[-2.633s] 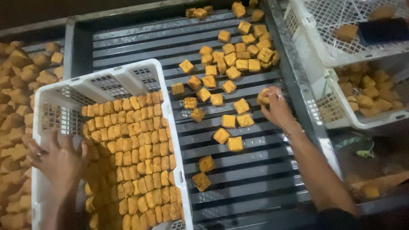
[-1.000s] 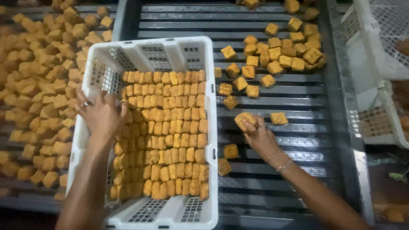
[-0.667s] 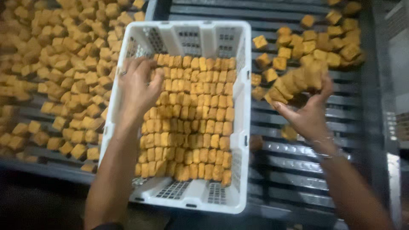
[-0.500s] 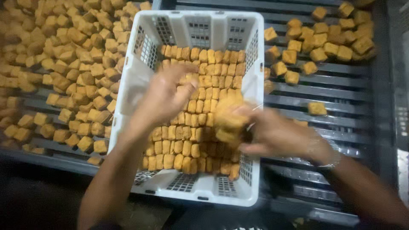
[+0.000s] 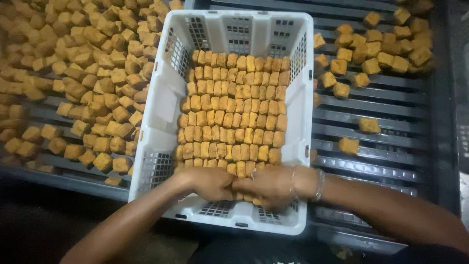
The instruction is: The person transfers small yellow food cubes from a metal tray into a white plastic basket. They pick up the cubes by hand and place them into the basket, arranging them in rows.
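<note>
A white perforated plastic crate lies on a dark slatted rack, filled with neat rows of golden-brown fried cubes. Both my hands are inside the crate at its near end. My left hand and my right hand meet fingertip to fingertip, pressed down on a handful of the fried cubes in the nearest row. My right wrist wears thin bangles. The cubes under my palms are mostly hidden.
A large pile of loose fried cubes covers the rack to the left of the crate. A smaller cluster of cubes lies at the upper right, with two stray cubes on the dark slats.
My right hand scooped a stack of cubes from the rack on the right and carried it into the crate. My left hand slid from the crate's left side down to the near row.
</note>
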